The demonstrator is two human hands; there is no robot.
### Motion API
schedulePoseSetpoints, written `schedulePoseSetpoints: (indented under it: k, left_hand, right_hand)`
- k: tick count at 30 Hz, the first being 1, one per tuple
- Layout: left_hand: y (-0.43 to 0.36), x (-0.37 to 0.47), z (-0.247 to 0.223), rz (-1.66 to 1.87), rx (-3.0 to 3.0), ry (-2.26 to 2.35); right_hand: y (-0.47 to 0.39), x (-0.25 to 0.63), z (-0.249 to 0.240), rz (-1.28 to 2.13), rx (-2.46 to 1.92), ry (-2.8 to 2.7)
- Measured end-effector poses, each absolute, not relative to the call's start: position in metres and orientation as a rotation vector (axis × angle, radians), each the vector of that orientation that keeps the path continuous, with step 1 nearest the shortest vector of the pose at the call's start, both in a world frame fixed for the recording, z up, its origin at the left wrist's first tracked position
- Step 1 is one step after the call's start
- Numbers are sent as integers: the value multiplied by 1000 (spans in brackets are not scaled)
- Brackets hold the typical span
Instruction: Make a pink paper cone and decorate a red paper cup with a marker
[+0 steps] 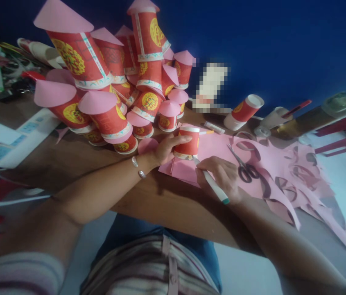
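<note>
My left hand point(167, 148) is wrapped round the side of a red paper cup point(193, 141), its thumb lying across the red wall. The cup stands on a stack of pink paper point(185, 171) near the table's front edge. In my right hand point(222, 174) is a white marker point(215, 186) with a green end, its tip at the cup's lower white band. Black-handled scissors point(246, 170) lie on pink paper just right of that hand. A pink disc point(148, 145) is partly hidden beside my left wrist.
Stacked red cups with pink cone tops point(102, 110) crowd the left and back. Pink paper offcuts point(298, 172) cover the right side. A glue stick point(214, 128), two stacked cups point(243, 112) and a clear bottle point(323, 114) stand or lie behind. A white power strip point(7, 153) lies left.
</note>
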State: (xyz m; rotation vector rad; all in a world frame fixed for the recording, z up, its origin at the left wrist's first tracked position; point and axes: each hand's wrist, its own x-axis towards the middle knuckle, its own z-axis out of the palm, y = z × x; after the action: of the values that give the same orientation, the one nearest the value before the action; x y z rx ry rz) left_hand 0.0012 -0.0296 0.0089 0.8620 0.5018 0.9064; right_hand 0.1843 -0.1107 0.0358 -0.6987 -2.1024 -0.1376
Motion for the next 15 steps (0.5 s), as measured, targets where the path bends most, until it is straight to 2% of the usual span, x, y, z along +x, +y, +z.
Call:
schedulePoseSetpoints:
  k: [15]
  left_hand:
    - [-32, 2, 13, 904, 860, 522]
  right_hand:
    - [-109, 184, 34, -123, -737, -2121]
